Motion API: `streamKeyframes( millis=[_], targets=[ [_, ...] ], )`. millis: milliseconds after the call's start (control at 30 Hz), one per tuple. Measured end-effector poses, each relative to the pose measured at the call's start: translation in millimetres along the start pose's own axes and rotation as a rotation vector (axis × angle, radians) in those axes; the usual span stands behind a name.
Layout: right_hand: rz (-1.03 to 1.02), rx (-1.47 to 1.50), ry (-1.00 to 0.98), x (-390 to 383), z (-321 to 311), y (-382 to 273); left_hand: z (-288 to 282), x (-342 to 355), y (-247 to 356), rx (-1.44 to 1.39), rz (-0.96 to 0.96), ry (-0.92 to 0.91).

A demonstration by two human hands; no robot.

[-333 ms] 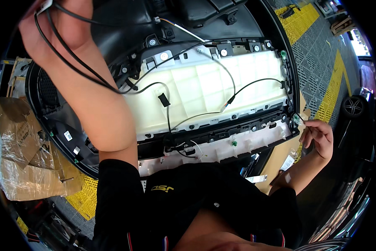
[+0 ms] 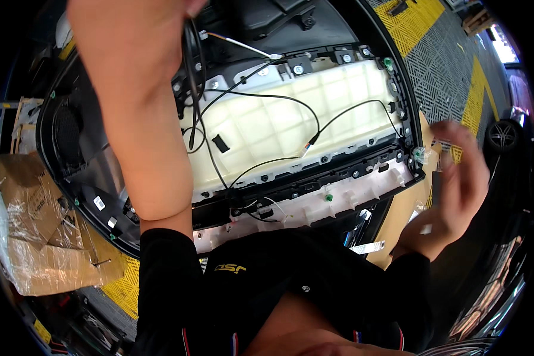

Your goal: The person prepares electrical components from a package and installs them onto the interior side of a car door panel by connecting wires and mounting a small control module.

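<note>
A large black car trim panel (image 2: 58,166) lies with its inner side up, a cream plastic section (image 2: 261,127) across its middle. My left arm reaches over it to the far side. Black cables (image 2: 193,59) hang down from my left hand (image 2: 154,24), which is closed on them; most of its fingers are cut off at the top edge. My right hand (image 2: 460,184) is blurred beyond the panel's right corner, fingers apart and apparently holding nothing. Near it, a clear-and-green clip (image 2: 420,155) sits at the corner. A thin black wire (image 2: 353,110) with a white connector (image 2: 305,149) crosses the cream section.
Wrapped cardboard boxes (image 2: 32,237) stand at the left. Flat cardboard (image 2: 391,234) lies under the panel's right end. Grey and yellow floor tiles (image 2: 433,65) extend at the right, with a dark car's wheel (image 2: 503,136) farther off. A green clip (image 2: 329,197) sits on the near strip.
My left hand has swung right over the panel, bringing the cables with it. My right hand has let go of the thin wire at the corner and drawn back.
</note>
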State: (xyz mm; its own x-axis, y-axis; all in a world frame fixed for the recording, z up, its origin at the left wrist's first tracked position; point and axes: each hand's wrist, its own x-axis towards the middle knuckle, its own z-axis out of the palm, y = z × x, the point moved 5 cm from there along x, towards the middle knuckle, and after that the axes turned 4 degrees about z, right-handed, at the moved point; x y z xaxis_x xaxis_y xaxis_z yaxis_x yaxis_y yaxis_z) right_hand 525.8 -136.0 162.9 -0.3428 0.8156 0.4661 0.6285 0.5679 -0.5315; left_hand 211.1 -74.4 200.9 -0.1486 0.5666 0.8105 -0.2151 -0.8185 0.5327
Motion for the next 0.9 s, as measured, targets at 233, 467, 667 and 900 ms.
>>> streamKeyframes(
  millis=[233, 467, 667, 900],
  targets=[
    [-0.739, 0.581, -0.376, 14, 38, -98, 0, -24, -49, 0.431, -0.252, -0.062],
    [-0.079, 0.529, -0.121, 110, 60, 13, 22, -32, -77, 0.622, -0.411, -0.462],
    [0.386, 0.783, -0.469, 145, 128, 51, 22, -40, -82, 0.740, -0.414, -0.458],
    [0.396, 1.004, -0.133, 165, 71, 67, -15, -53, -97, 0.425, -0.802, -0.579]
  ],
)
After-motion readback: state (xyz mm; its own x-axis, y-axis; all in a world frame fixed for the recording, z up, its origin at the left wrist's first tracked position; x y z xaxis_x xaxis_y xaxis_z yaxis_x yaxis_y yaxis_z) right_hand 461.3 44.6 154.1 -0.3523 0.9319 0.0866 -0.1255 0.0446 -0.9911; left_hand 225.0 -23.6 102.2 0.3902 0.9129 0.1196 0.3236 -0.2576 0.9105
